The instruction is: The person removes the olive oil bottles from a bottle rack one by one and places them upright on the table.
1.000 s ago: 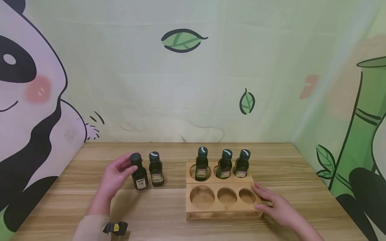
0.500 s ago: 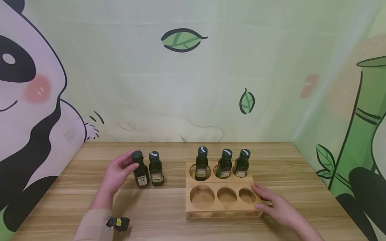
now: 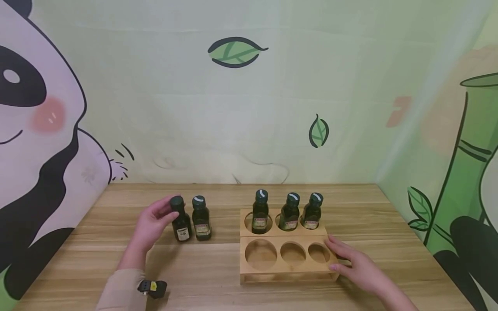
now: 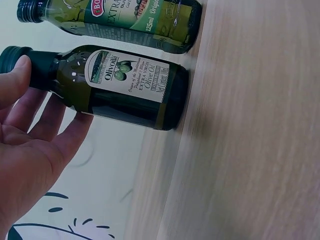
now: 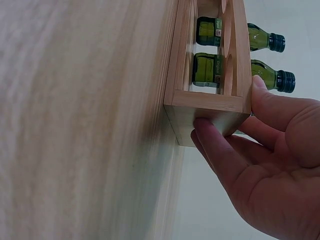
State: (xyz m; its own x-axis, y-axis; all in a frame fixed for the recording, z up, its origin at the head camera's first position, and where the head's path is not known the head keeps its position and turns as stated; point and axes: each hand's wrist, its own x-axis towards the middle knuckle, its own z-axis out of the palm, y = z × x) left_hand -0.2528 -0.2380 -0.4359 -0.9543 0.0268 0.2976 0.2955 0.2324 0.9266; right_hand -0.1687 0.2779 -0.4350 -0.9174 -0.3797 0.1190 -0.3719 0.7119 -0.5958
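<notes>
Between the thumb and fingers of the left hand (image 3: 149, 226), the olive oil bottle (image 4: 132, 85) is pinched at its neck, nearly upright; base contact with the tabletop (image 3: 218, 276) cannot be confirmed. Just beside this grip, on the rack side, stands a second bottle (image 3: 201, 222). Farther that way, the wooden rack (image 3: 277, 267) carries three bottles (image 3: 289, 214) in its rear row. The right hand (image 3: 359, 265) holds the rack's far end, thumb and fingers around a corner. Step in hand, as judged: positioning the pinched bottle. Next move calls for maintained neck grip and clearance from the neighbour.
</notes>
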